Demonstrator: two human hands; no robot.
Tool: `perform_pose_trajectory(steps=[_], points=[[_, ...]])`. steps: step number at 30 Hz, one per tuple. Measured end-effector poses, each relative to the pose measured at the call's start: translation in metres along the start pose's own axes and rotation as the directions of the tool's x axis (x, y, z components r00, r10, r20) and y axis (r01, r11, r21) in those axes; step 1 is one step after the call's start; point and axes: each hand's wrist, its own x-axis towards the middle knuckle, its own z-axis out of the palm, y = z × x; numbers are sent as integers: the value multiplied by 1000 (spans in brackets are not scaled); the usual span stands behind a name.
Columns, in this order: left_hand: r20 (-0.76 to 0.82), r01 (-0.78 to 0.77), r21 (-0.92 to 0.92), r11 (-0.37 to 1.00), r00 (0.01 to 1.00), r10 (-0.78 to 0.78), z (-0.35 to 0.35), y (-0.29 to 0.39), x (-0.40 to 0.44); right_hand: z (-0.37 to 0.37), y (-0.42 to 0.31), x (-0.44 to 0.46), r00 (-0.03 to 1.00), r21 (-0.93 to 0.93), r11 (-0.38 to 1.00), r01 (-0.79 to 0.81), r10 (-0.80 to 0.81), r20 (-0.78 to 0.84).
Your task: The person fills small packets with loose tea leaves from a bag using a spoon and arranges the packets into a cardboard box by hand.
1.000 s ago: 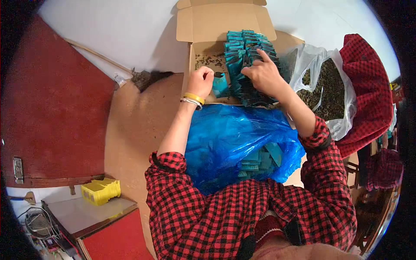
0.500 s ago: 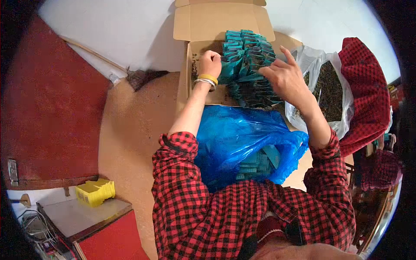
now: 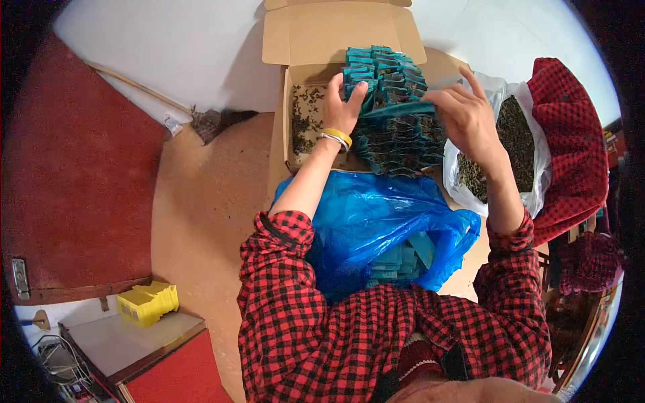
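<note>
Brown surface [image 3: 208,188], open carton [image 3: 349,33]; white wall [image 3: 168,47] far, red panel [image 3: 80,161] left. Left hand [image 3: 342,111]: fingers parted; right hand [image 3: 469,119]: fingers pinching teal packet [image 3: 396,110].

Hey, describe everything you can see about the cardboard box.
The cardboard box is plain brown and looks stiff. It sits open, its lid folded back on the far side towards the white wall. Dark crumbly bits lie scattered over its floor at the left. Teal packets are packed in rows towards its right, hiding much of the inside. A blue plastic bag lies along its near side. The left hand is over it; whether it touches the cardboard is unclear.
</note>
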Motion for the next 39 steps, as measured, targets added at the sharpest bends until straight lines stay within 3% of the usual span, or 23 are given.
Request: perform_pose_trajectory(steps=[3, 4, 7, 16, 19, 26, 32, 34, 39], points=[[55, 39, 268, 963, 997, -56, 1, -23, 24, 6, 2, 16, 999, -32, 999, 35, -36, -26], [58, 34, 266, 963, 997, -51, 1, -32, 31, 9, 3, 22, 998, -22, 998, 57, -58, -13], [26, 173, -87, 981, 985, -171, -1, -53, 49, 15, 8, 37, 994, -2, 994, 110, -110, 10], [-79, 149, 9, 989, 986, -147, 6, -56, 58, 20, 23, 67, 975, 42, 981, 191, -194, 104], [-166, 174, -196, 965, 964, -207, 10, -49, 53, 22, 28, 69, 978, 77, 978, 192, -198, 73], [-175, 203, -238, 950, 953, -247, 9, -33, 50, 48, 18, 78, 946, 39, 951, 306, -309, 97], [-183, 174, -252, 952, 957, -223, 7, -33, 48, 99, 16, 67, 914, 0, 953, 302, -289, 286], [-218, 217, -324, 921, 930, -296, 8, -25, 46, 120, 18, 61, 891, -33, 957, 288, -255, 376], [-240, 204, -335, 920, 925, -293, 6, -26, 41, 123, 21, 52, 920, -104, 965, 240, -193, 341]])
